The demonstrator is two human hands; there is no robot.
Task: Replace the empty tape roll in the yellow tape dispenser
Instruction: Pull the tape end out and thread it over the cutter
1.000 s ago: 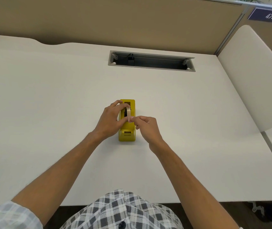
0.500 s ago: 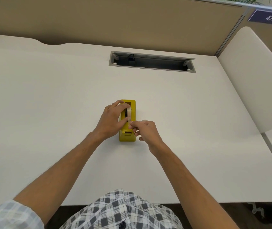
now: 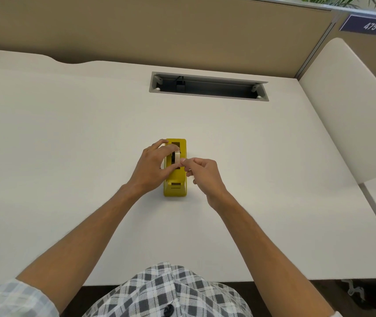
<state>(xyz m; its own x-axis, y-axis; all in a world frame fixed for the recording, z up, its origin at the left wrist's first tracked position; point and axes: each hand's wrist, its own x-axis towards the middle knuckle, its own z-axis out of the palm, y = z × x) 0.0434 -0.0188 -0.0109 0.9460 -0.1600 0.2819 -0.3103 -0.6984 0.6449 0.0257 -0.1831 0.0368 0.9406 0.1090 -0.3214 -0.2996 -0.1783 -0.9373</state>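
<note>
A tape roll (image 3: 177, 156) is held upright in the slot of the yellow tape dispenser (image 3: 175, 184) at mid-desk (image 3: 68, 133) by the left hand (image 3: 154, 170), while the right hand (image 3: 202, 173), drawn back from the near cutter end half a second earlier, is pinched at the roll's near edge. A loose tape end is judged to be sought; whether one is gripped cannot be told, and the spindle is hidden.

A checked shirt (image 3: 168, 294) with rolled-up sleeves (image 3: 15, 298)

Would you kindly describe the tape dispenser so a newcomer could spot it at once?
Start at the long grey slot set into the white desk. Nearer the person, mid-desk, sits the tape dispenser between both hands. It is the only bright yellow thing there.
</note>
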